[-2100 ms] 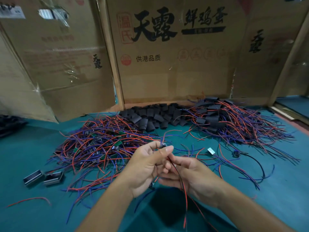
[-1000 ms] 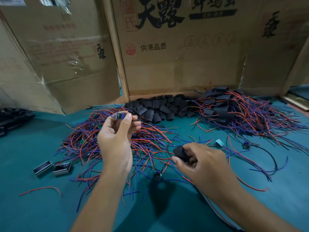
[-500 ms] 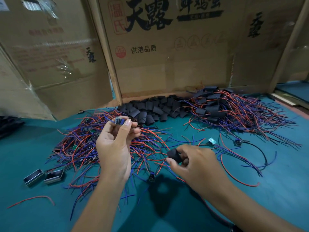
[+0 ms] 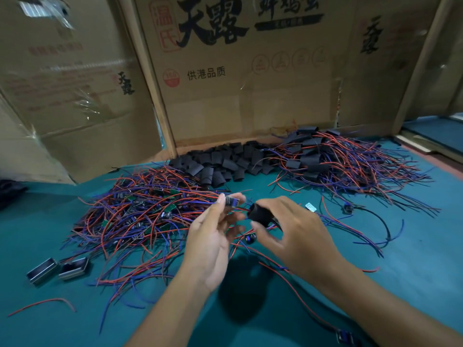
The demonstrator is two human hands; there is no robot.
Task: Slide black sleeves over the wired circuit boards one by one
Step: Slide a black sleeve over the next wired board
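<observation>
So we've got the board (image 4: 231, 202) pinched at the fingertips of the left hand (image 4: 213, 236), up in the air over the teal tabletop (image 4: 413, 284), and the right hand (image 4: 295, 236) has its grip clamped on one black sleeve (image 4: 260, 214), mouth turned toward the board. The two are just beside each other, not yet touching.

Trick here, we think: squeeze the sleeve's edges a bit so the mouth pops open, feed the red and blue wires through first, then line the board up flat with the opening and push straight. Go in crooked and a corner will probably snag.

Room-wise we're fine in front and to the right, bare tabletop there. Left is the tangle of unsleeved boards (image 4: 140, 216), behind is the sleeve pile (image 4: 220, 164) and the finished heap (image 4: 333, 166) against the cardboard wall (image 4: 250, 101), so keep trailing wires lifted clear of the tangle.
</observation>
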